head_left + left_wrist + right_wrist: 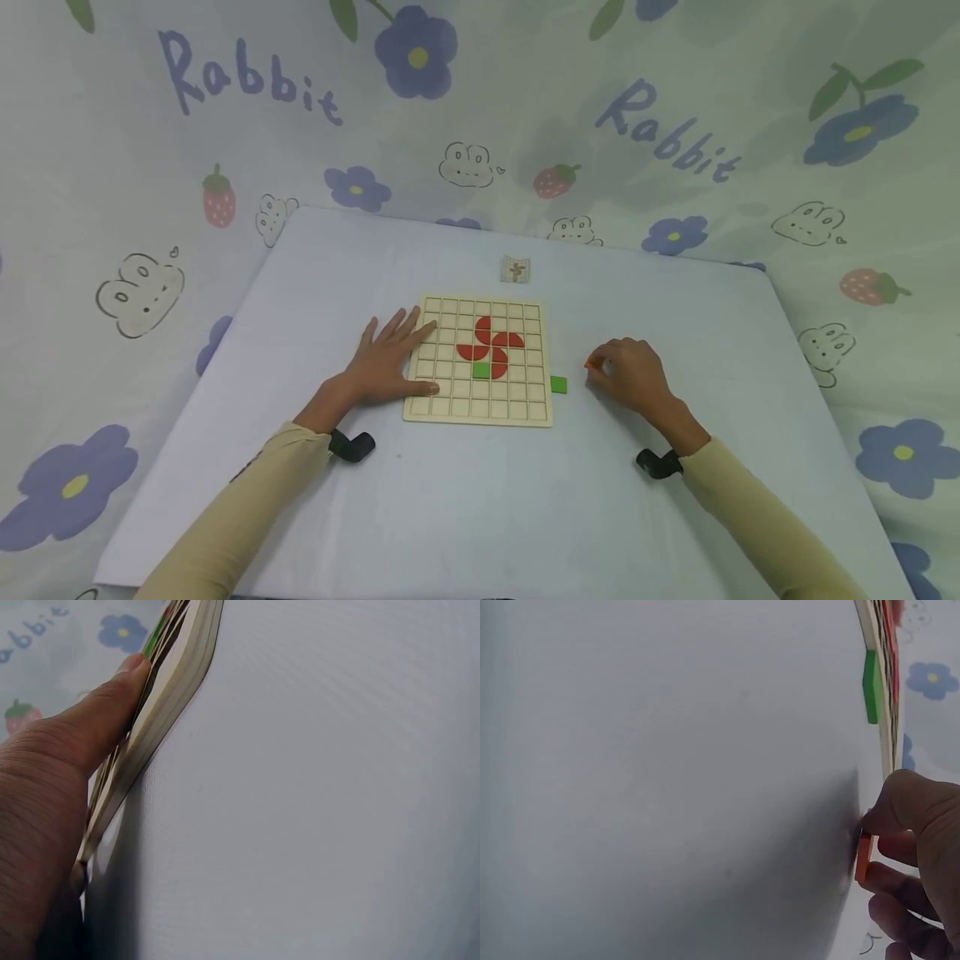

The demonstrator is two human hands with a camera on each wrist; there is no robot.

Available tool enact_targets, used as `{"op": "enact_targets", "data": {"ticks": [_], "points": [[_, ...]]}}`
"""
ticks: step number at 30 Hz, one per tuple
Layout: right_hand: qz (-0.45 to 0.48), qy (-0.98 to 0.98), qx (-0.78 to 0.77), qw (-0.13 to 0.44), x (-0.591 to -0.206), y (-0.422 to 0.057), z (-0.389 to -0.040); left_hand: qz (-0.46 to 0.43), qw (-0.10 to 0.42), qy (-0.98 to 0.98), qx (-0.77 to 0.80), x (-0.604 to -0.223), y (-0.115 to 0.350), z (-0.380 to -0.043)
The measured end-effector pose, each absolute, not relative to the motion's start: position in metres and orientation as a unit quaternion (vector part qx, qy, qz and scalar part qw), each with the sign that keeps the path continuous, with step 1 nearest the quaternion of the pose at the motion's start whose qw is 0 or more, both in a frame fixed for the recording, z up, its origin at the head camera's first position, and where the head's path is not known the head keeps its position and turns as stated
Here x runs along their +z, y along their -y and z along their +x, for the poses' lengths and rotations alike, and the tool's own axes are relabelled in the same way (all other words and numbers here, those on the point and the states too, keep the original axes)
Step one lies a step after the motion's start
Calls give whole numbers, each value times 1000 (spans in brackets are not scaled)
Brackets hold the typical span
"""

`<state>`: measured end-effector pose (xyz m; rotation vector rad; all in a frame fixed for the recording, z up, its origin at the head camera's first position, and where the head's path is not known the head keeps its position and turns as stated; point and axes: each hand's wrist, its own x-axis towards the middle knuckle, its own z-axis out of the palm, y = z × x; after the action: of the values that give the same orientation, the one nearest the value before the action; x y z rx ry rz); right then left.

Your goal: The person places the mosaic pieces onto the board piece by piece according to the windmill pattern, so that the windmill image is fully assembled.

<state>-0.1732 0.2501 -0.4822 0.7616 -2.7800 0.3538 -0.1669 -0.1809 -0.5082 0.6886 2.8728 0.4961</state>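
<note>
A square wooden grid board lies on the table with red rounded pieces set in a pinwheel near its middle. One green square tile sits in a cell by the lowest red piece. My left hand rests spread on the board's left edge, its thumb over the rim in the left wrist view. Right of the board, my right hand pinches a small orange tile between thumb and fingers, close to the tabletop. Another green tile lies against the board's right edge.
Behind the board lies a small patterned piece with a brown mark. The white tabletop ends at a hanging cloth printed with flowers and rabbits. Each wrist wears a black camera mount.
</note>
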Motion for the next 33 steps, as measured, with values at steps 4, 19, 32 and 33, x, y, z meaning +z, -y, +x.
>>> {"op": "enact_targets", "data": {"ticks": [4,19,32,33], "points": [[267,947,135,119,-478,-240,-176,229,70,-957,163,-508,181,-166],[426,866,236,114,-472,-136,-171,227,70,-956,172,-504,178,-165],[483,853,154,121,-481,-103,-160,223,80,-957,167,-508,180,-166],[486,854,142,118,-480,-104,-159,223,80,-957,166,-507,180,-166]]}}
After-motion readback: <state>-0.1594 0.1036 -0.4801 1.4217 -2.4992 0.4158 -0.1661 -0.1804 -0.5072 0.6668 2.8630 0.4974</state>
